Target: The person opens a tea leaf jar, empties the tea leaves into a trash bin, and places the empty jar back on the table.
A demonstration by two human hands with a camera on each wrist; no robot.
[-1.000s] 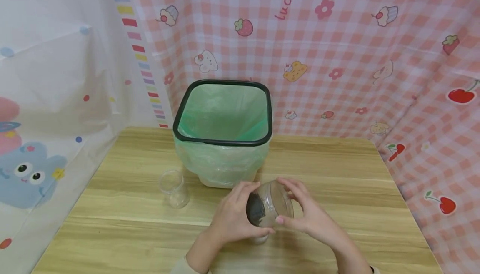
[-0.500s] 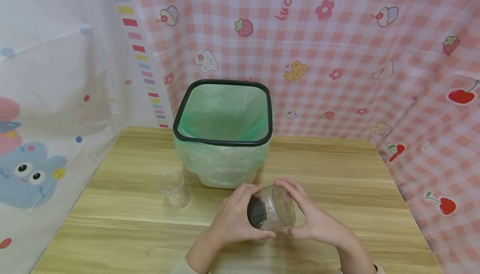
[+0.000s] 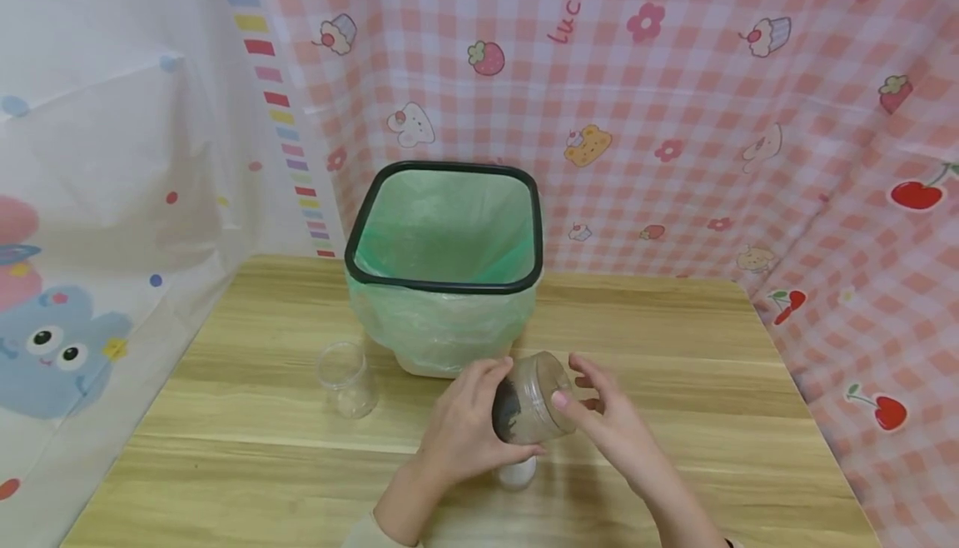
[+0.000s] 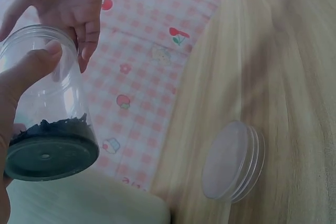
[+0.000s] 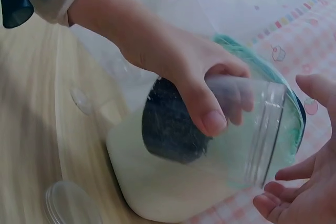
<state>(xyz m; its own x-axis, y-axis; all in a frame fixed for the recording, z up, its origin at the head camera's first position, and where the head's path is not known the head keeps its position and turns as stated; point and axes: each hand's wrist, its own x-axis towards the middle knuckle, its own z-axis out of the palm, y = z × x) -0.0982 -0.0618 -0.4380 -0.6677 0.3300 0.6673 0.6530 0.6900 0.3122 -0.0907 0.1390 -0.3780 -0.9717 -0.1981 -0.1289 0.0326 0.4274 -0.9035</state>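
A clear jar [image 3: 534, 398] is tilted over the table's front part, its mouth facing right. Dark, shredded-looking bits [image 4: 52, 129] lie at its bottom end. My left hand [image 3: 466, 423] grips the jar round its body near the bottom, thumb on one side and fingers on the other, as the right wrist view shows. My right hand [image 3: 610, 415] is beside the jar's mouth with fingers spread and loosely bent, holding nothing; in the right wrist view its fingertips [image 5: 270, 203] are right by the rim. Below the jar a clear round lid [image 4: 233, 161] lies on the wooden table.
Behind the hands stands a bin [image 3: 442, 327] with a black rim and a green liner bag. A clear cup [image 3: 348, 381] is on the table [image 3: 247, 456] to its left. A pink checked curtain [image 3: 674, 98] hangs at the back and right.
My right hand has loosened from the jar's rim, its fingers now spread beside it. The left hand still grips the jar in nearly the same place. More of the lid below shows.
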